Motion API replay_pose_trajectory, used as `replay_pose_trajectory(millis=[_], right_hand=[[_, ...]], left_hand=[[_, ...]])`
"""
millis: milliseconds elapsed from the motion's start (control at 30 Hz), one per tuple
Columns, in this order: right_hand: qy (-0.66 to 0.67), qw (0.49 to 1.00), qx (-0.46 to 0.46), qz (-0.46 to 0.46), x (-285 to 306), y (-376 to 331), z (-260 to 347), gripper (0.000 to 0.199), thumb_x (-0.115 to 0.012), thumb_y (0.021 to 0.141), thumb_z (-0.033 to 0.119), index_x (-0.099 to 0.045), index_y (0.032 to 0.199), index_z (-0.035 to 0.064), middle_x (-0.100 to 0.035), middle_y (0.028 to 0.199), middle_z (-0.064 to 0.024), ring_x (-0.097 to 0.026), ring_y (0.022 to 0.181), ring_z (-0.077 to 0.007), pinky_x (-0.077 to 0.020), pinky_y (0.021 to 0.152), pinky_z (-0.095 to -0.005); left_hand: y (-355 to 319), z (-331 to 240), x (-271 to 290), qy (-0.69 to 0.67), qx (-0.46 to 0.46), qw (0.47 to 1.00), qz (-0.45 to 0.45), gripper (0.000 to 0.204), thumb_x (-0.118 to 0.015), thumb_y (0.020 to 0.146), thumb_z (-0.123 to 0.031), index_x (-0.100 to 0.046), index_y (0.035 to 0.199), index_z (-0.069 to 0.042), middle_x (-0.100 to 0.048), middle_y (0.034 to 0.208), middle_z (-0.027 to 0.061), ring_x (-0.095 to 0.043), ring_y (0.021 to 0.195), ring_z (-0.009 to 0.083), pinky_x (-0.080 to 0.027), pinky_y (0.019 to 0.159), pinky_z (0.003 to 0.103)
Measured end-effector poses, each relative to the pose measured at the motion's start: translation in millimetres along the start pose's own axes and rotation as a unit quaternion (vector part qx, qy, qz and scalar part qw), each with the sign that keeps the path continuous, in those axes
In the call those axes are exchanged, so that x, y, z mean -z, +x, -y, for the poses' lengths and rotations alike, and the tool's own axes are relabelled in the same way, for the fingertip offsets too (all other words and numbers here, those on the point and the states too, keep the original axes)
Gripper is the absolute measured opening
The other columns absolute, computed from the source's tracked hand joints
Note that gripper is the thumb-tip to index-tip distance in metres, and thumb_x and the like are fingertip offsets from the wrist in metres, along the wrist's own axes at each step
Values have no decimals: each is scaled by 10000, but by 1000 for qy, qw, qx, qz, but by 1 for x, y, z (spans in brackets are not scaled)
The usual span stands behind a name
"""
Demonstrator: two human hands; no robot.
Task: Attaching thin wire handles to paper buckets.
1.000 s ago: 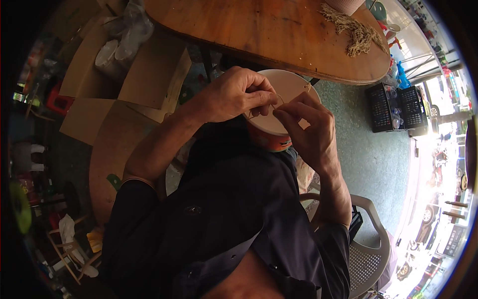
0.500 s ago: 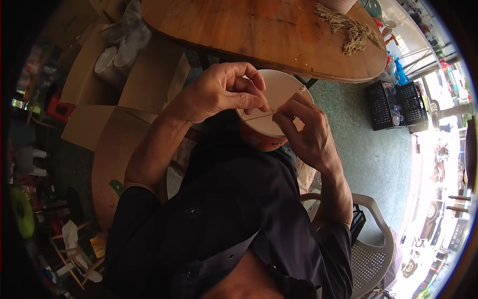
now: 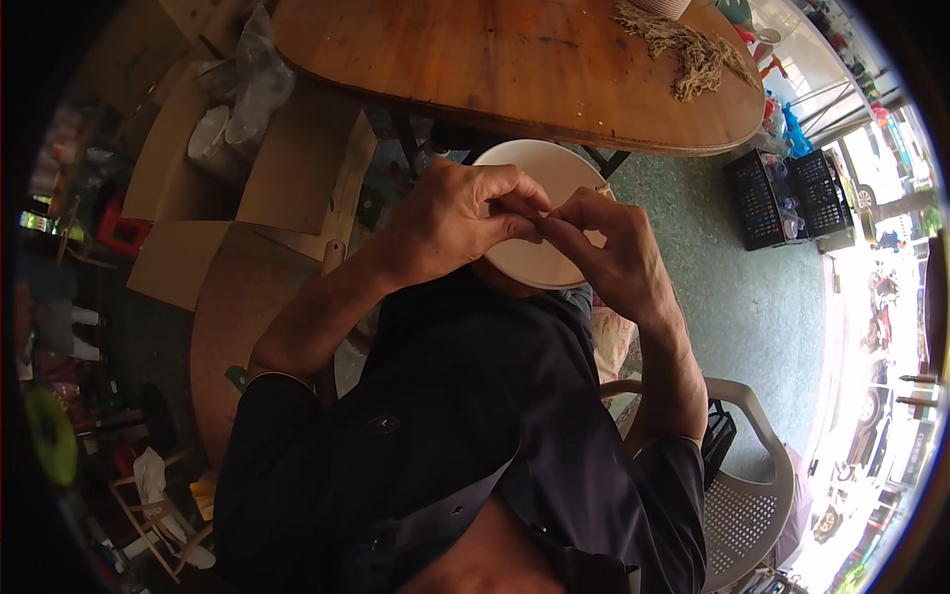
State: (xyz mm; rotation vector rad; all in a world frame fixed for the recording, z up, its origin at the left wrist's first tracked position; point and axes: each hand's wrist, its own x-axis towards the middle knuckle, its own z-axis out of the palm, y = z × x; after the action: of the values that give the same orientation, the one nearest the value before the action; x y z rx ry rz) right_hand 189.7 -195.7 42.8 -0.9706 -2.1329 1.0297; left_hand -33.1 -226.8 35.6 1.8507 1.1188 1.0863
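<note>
Over a round tub (image 3: 534,269) with a pale inside, held in front of my lap, my two hands meet at their fingertips. My left hand (image 3: 460,213) is closed in a pinch, thumb against forefinger. My right hand (image 3: 609,238) pinches too, its fingertips touching those of the left. Between them is a thin tan string, mostly hidden by the fingers; a frayed tan end (image 3: 606,188) shows beyond my right knuckles, near the tub's rim. A tangled bundle of tan strings (image 3: 698,61) lies on the wooden table (image 3: 475,59).
A stack of pale tubs (image 3: 661,8) stands at the table's far edge. To the left, an open cardboard box (image 3: 297,163) holds white tubs and plastic bags. Black crates (image 3: 782,203) with bottles sit on the floor at right. A grey plastic chair (image 3: 742,505) is at my right side.
My hands have come together over the tub; the stretch of string between them no longer shows. My left fingers have closed into a tighter pinch. The tub's rim tilts slightly more toward view.
</note>
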Motion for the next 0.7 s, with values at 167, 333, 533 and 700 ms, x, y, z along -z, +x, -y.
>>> replay_pose_trajectory(millis=[167, 333, 533, 700], right_hand=[[100, 994, -51, -5, 7, 4, -3, 220, -673, 1005, 197, -746, 1039, -8, -718, 845, -93, -676, 806, -148, -528, 764, -311], [100, 993, -62, 13, 3, 4, -2, 238, -687, 999, 203, -738, 1078, -17, -712, 849, -80, -673, 824, -116, -530, 766, -290], [104, 989, -102, 16, -5, 5, -2, 247, -791, 925, 156, -748, 1093, -20, -705, 859, -14, -637, 834, -61, -523, 776, -260], [124, 986, -106, -37, -12, 6, -3, 234, -832, 888, 197, -782, 967, -18, -755, 846, -60, -681, 775, -85, -551, 723, -269]], left_hand=[[2, -2, 2, -11, 30, 999, -15, 159, -807, 889, -35, -768, 1042, -15, -791, 935, 66, -745, 893, 106, -591, 813, 246], [4, 3, 4, -109, 82, 990, -24, 161, -800, 919, -101, -771, 1044, -4, -773, 897, 59, -722, 853, 102, -586, 780, 251], [3, 1, 8, -110, 64, 992, -1, 89, -749, 954, -59, -742, 1005, 14, -765, 896, 56, -709, 845, 90, -575, 769, 243], [1, 5, 7, -131, 80, 988, -2, 108, -748, 957, -71, -707, 997, 20, -747, 905, 53, -697, 851, 92, -568, 780, 251]])
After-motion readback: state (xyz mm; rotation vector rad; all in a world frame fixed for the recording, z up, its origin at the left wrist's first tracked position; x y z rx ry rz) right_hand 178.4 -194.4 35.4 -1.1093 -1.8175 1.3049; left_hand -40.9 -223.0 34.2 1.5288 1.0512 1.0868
